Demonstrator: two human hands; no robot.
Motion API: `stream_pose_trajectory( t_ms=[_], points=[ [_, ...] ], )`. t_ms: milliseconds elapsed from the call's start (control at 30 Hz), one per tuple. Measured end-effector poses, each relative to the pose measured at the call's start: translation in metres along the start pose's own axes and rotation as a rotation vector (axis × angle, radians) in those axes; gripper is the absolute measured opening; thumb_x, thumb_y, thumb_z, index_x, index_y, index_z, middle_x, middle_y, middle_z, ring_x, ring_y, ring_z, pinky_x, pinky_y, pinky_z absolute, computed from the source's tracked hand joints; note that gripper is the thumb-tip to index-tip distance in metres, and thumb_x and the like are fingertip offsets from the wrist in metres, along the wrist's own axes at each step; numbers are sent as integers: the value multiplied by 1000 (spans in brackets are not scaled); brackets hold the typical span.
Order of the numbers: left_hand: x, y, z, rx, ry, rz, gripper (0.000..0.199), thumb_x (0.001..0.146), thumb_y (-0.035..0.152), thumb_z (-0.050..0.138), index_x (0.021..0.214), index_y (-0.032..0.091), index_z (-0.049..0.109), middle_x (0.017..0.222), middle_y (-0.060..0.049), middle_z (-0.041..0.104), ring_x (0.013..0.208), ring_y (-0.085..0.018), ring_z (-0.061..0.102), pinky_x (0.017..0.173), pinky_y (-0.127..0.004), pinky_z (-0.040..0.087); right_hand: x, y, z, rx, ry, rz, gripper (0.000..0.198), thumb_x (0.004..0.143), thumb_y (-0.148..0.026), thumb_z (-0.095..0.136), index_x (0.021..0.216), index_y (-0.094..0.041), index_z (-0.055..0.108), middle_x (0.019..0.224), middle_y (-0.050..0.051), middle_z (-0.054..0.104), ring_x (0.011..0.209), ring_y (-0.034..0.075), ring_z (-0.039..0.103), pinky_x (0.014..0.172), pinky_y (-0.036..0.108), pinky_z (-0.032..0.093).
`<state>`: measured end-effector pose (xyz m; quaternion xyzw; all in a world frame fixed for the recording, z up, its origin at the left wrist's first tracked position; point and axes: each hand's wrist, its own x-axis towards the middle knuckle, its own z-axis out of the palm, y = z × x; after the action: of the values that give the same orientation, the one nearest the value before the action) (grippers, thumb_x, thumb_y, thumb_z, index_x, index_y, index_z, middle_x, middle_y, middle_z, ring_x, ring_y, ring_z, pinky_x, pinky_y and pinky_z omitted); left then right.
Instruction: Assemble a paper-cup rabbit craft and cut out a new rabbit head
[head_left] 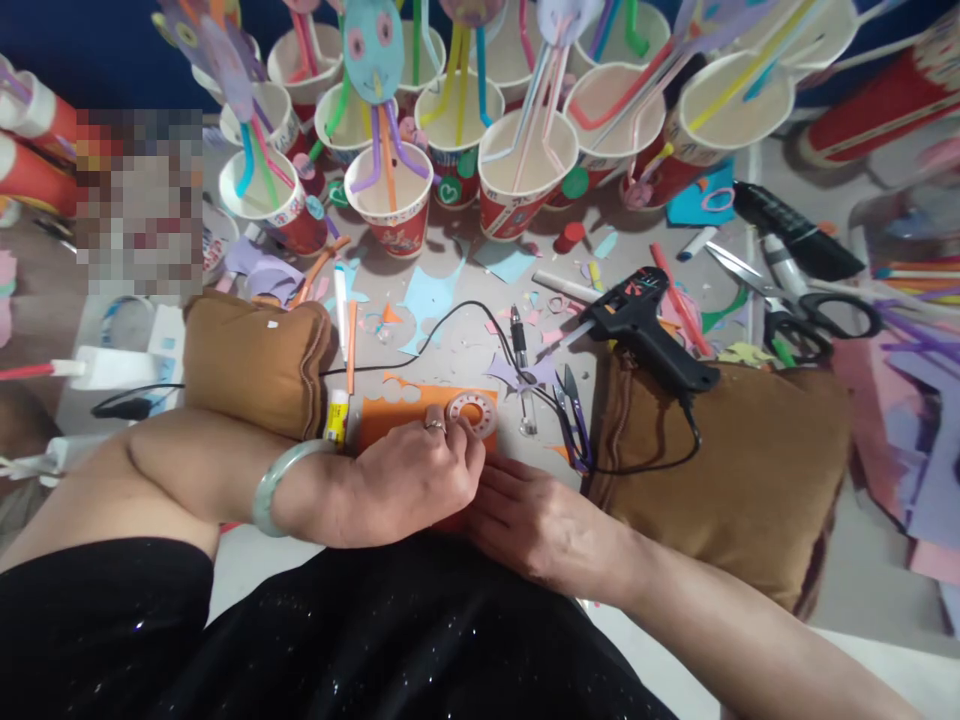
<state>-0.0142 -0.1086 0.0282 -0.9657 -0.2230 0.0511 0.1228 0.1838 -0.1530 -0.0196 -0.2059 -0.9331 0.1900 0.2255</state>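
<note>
My left hand (420,470), with a ring and a pale green bangle (281,485), is closed in a pinch; its fingertips are hidden, so I cannot tell what they hold. Just beyond its fingers, and overlapped by them, a small white ring with reddish marks (489,412) lies on an orange sheet (375,408). My right hand (536,520) lies low beside the left, fingers stretched out and close together, their tips partly covered. Something red shows under both hands, mostly hidden. A yellow-and-white glue stick (337,415) stands left of the sheet.
Paper cups (390,190) with straws and paper figures crowd the back. Brown cushions lie left (251,360) and right (735,470). A black glue gun (649,325) rests on the right one, its cord trailing. Small purple-handled snips (574,420), scissors (802,310), a pen (519,335) and paper scraps surround the sheet.
</note>
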Motion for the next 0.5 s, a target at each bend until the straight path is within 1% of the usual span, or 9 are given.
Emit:
stream_pose_trajectory(
  t_ms=[133, 300, 367, 500],
  points=[
    [1, 2, -1, -11, 16, -25, 26, 85, -2, 52, 100, 1, 73, 78, -15, 75, 72, -24, 77, 46, -23, 57, 1, 0, -1, 6, -2, 12, 13, 96, -12, 61, 90, -14, 72, 105, 13, 77, 111, 25, 70, 107, 45, 58],
    [0, 4, -1, -21, 31, -54, 26, 85, 0, 53, 103, 2, 73, 82, -16, 76, 81, -28, 79, 48, -26, 60, 2, 0, -4, 25, 15, 20, 17, 98, -9, 56, 95, -12, 73, 102, 12, 77, 104, 24, 72, 98, 42, 62],
    [-1, 5, 0, -19, 43, -80, 27, 86, 1, 53, 104, 2, 72, 86, -18, 78, 82, -29, 80, 48, -27, 61, 2, 0, -5, 33, 24, 28, 19, 99, -10, 54, 96, -12, 73, 101, 13, 77, 103, 24, 72, 97, 41, 62],
    [-1, 9, 1, -29, 46, -88, 27, 88, 3, 53, 107, 2, 72, 92, -20, 78, 87, -31, 80, 48, -28, 61, 3, 0, -6, 48, 15, 42, 20, 99, -8, 55, 98, -12, 74, 102, 14, 77, 108, 25, 72, 106, 44, 60]
  ],
)
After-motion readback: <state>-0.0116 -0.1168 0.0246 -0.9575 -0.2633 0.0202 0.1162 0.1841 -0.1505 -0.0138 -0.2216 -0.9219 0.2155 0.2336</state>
